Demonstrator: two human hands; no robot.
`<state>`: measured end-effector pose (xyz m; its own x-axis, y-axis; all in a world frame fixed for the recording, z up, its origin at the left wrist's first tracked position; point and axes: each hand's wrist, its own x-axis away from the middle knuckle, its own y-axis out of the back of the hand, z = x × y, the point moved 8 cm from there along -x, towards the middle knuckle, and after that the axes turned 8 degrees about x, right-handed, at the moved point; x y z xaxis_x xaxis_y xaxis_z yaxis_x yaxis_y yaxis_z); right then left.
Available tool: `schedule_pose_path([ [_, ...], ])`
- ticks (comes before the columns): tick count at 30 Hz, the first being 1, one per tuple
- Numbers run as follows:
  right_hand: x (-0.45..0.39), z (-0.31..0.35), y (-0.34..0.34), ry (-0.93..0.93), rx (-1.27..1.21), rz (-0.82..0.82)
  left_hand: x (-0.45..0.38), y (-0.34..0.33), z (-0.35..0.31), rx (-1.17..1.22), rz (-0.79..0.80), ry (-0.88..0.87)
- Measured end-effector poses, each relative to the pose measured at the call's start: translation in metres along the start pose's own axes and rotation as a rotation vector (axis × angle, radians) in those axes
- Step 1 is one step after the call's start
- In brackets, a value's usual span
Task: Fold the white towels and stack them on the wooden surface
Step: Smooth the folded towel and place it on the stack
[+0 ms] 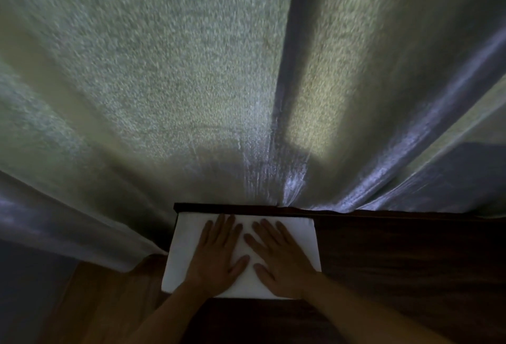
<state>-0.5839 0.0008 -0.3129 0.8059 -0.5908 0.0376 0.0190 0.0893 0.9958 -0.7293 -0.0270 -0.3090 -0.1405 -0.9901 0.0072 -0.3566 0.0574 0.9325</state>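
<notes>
Item: folded white towel (297,230), one compact rectangle, lying flat on the dark wooden desk (410,261). Its far edge runs close along the back edge of the desk; its long axis runs left to right across the view, short axis toward the person. Whether it is a single towel or the top of a stack cannot be told in the dim light; a thick near-left edge hints at several layers.

Item: left hand (219,253), palm down, fingers straight and spread, pressing on the left half of the towel, fingertips toward the far edge.

Item: right hand (276,256), likewise flat and spread, pressing on the right half. The two hands lie side by side, thumbs nearly meeting at the towel's middle; neither grips anything.

Item: large pale textured cloth (164,83), draped and hanging in folds behind and above the desk, filling most of the view; probably a curtain or hung towelling.

Item: lighter wooden floor (90,302), lower left.

Relation for the coming move: the towel sits directly under both hands, centred between them, so neither is nearer. Judgement: a smoothing press on a finished fold; the hands need only lift away.
</notes>
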Motion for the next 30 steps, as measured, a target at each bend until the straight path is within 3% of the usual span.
schedule_pose_path([
  [6, 0.009, -0.016, 0.002, 0.005, 0.01, 0.016, 0.003, -0.002, 0.021, -0.062, 0.094, 0.045],
  [15, 0.035, -0.049, 0.013, 0.014, 0.044, 0.145, 0.023, 0.018, 0.066, -0.04, 0.079, 0.204],
  [18, 0.021, -0.031, 0.023, 0.022, -0.033, 0.097, 0.021, 0.02, 0.054, -0.088, 0.069, 0.251],
  [22, 0.006, 0.0, 0.018, 0.099, -0.004, 0.033, 0.011, 0.006, 0.02, -0.084, 0.067, 0.174],
  [30, 0.019, -0.024, -0.001, -0.009, 0.045, 0.013, 0.021, 0.003, 0.05, -0.078, -0.043, 0.284],
])
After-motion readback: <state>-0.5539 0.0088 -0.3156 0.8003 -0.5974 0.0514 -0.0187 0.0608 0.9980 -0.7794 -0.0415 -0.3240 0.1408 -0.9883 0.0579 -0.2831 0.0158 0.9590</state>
